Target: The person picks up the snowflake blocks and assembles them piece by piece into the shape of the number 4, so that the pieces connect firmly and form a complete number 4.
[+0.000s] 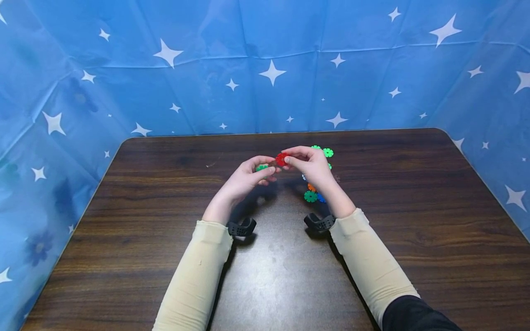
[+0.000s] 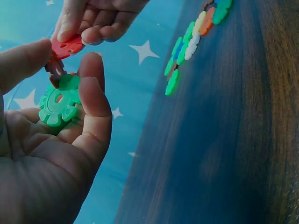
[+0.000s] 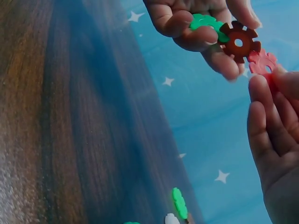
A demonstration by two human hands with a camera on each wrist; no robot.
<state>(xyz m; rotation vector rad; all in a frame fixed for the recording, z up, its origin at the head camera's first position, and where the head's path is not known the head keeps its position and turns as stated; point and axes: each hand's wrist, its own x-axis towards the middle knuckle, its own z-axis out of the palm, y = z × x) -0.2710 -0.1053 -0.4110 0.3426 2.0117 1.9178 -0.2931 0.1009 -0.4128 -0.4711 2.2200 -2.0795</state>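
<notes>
A blue backdrop (image 1: 273,27) with white stars stands behind the table (image 1: 145,207) and along its left and right sides. The table has a dark wood-grain top. Cream sleeves (image 1: 194,276) extend over the table. The hands are close together above its far half: the left hand (image 1: 250,172) has its fingers curled around a green disc (image 2: 55,110); the right hand (image 1: 312,165) pinches a red disc (image 1: 280,159). Between these discs, above the table, a brown disc (image 3: 244,52) interlocks with the green disc and touches the red disc. Additional multicoloured discs (image 1: 310,196) lie grouped on the table, right of its centre.
</notes>
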